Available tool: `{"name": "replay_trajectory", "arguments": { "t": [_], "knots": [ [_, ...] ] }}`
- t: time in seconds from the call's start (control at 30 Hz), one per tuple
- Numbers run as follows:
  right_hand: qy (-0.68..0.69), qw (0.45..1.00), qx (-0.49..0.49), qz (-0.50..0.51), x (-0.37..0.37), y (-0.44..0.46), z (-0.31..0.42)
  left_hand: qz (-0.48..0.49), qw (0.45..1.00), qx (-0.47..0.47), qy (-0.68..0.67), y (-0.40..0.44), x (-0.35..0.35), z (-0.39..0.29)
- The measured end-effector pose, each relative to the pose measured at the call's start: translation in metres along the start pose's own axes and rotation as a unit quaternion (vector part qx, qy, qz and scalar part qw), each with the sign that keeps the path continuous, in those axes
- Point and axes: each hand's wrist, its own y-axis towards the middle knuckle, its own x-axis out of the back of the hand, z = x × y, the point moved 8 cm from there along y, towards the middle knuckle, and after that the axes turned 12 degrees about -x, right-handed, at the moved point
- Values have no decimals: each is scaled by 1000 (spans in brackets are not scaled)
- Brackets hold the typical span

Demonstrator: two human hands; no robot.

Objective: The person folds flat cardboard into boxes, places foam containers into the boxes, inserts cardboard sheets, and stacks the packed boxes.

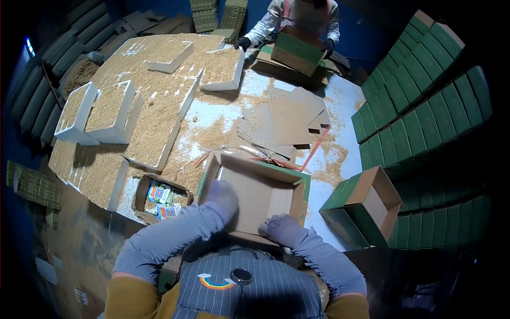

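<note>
An open-topped cardboard box (pixel 249 196) with green outer sides rests at the table's near edge, right in front of me. My left hand (pixel 222 199), in a grey glove, is closed at the box's left wall, its fingertips partly hidden. At the near right rim, my gloved right hand (pixel 284 229) has its fingers curled over the cardboard. The box's inside is plain brown with a paler strip along the left. Left of it stands a small brown carton (pixel 141 199) holding several colourful printed packets (pixel 162 196).
Flat cardboard sheets (pixel 289 117) and red strapping (pixel 316 149) lie beyond the box. Grain-like material in white trays (pixel 109 111) covers the left side. Open green boxes (pixel 364 204) stand right, before tall green stacks (pixel 419 117). Opposite, a co-worker (pixel 308 16) handles another box (pixel 297 50).
</note>
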Motion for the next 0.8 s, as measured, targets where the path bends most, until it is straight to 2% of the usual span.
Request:
{"name": "replay_trajectory", "arguments": {
  "t": [0.03,0.1,0.17,0.2,0.23,0.3,0.33,0.37,0.4,0.43,0.47,0.5,0.53,0.57,0.6,0.63,0.7,0.77,0.8],
  "knots": [
    [-17,1000,-7,-23,5,2,-3,-4,1000,-5,3,13,-7,5],
    [-30,998,-20,-43,17,-3,-6,100,993,-45,-43,29,-36,14],
    [158,960,-27,-229,73,-28,-16,136,986,-93,-4,32,-52,13],
    [212,922,-80,-315,87,-46,-32,149,981,-123,-20,26,-41,12],
    [283,885,-161,-332,87,-58,-55,146,981,-128,-16,13,-26,14],
    [454,758,-321,-342,45,-82,-112,-59,965,-180,-181,-17,32,15],
    [454,754,-325,-346,17,-81,-133,-140,902,-104,-394,-34,49,43],
    [706,599,-295,-237,-46,-66,-154,-208,784,-19,-584,-51,48,74],
    [818,481,-281,-139,-71,-57,-146,-221,714,20,-664,-58,31,97],
    [870,416,-254,-76,-79,-46,-129,-232,635,60,-735,-60,9,119],
    [889,385,-243,-48,-84,-31,-116,-125,602,96,-782,-57,-41,115],
    [895,375,-237,-36,-83,-16,-103,-68,612,94,-782,-50,-97,109],
    [890,385,-241,-34,-80,-2,-93,-62,653,101,-748,-52,-87,102],
    [872,415,-258,-34,-75,8,-82,-53,691,109,-712,-49,-73,90],
    [807,513,-291,-40,-77,16,-82,5,731,118,-672,-40,-73,78],
    [809,507,-294,-43,-73,19,-78,63,767,126,-626,-30,-76,66],
    [761,578,-281,-82,-46,19,-75,-63,820,217,-525,-22,-86,66],
    [767,570,-279,-94,-49,11,-70,-111,811,191,-541,-21,-91,73],
    [746,590,-257,-172,-44,6,-69,-117,798,184,-562,-22,-93,76]
  ]
}}
